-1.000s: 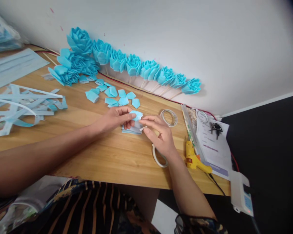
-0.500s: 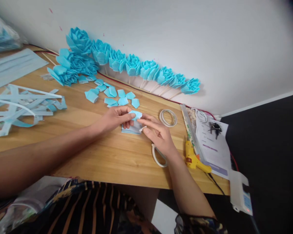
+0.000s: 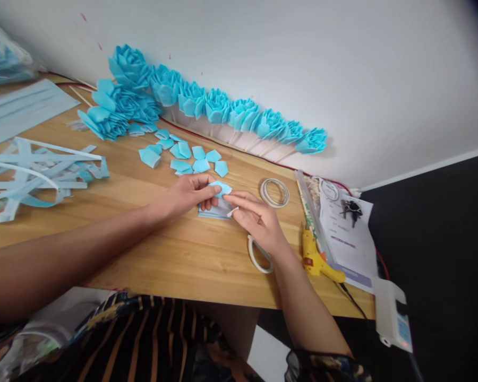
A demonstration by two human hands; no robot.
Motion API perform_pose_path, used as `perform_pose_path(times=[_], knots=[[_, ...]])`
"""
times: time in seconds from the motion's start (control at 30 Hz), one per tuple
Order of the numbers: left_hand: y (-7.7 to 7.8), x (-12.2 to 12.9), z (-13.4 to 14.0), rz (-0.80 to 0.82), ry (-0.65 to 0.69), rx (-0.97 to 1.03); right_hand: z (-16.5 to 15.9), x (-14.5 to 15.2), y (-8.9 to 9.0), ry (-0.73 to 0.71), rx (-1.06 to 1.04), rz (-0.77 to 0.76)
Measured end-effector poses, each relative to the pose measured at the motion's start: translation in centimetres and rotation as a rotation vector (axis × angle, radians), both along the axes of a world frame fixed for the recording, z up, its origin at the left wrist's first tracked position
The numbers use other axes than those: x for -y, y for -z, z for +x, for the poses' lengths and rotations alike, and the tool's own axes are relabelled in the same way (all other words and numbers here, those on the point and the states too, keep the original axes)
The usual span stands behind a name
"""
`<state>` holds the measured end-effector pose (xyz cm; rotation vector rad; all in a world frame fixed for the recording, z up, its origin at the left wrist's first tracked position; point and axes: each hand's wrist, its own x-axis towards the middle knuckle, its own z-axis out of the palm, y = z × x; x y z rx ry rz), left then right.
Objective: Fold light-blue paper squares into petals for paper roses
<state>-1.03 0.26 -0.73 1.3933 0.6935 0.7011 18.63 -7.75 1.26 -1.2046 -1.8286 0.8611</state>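
My left hand (image 3: 197,192) pinches a small folded blue petal (image 3: 222,188) between thumb and fingers. My right hand (image 3: 259,218) has its fingertips at the petal's lower right edge, and a small white strip (image 3: 232,211) is pinched by its thumb and a finger. Beneath the hands lies a stack of pale blue fabric pieces (image 3: 213,211), partly covered. Several loose blue petals (image 3: 201,165) lie just beyond my left hand. A white tape roll (image 3: 258,260) is half hidden under my right wrist, and another tape roll (image 3: 274,192) rests beyond it.
Several blue flowers (image 3: 217,106) on sticks lean along the wall. To the left are a pile of cut strips (image 3: 35,175) and a pale blue sheet (image 3: 24,111). On the right lie a yellow glue gun (image 3: 311,254), papers (image 3: 352,254) and keys (image 3: 351,210).
The petal's right edge, pale and raised before, now lies flat under my right fingertips. The white strip has shifted very slightly. Both arms stay nearly in place.
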Motion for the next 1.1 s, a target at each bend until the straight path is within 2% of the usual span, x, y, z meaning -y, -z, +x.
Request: perform_pose_path(times=[0.2,0.5,0.83,1.1], knots=[[-0.05,-0.07,-0.06,0.031,-0.006,-0.031,0.2,0.09,-0.03,-0.003,0.008,-0.038],[-0.01,0.04,0.01,0.086,0.011,-0.075,0.28,0.22,-0.56,0.017,-0.121,-0.125],[-0.28,0.12,-0.07,0.103,0.018,-0.084,-0.02,0.29,-0.58,0.024,-0.171,-0.211],[-0.5,0.21,-0.13,0.094,0.027,-0.076,0.18,0.29,0.09,0.058,-0.241,-0.25]])
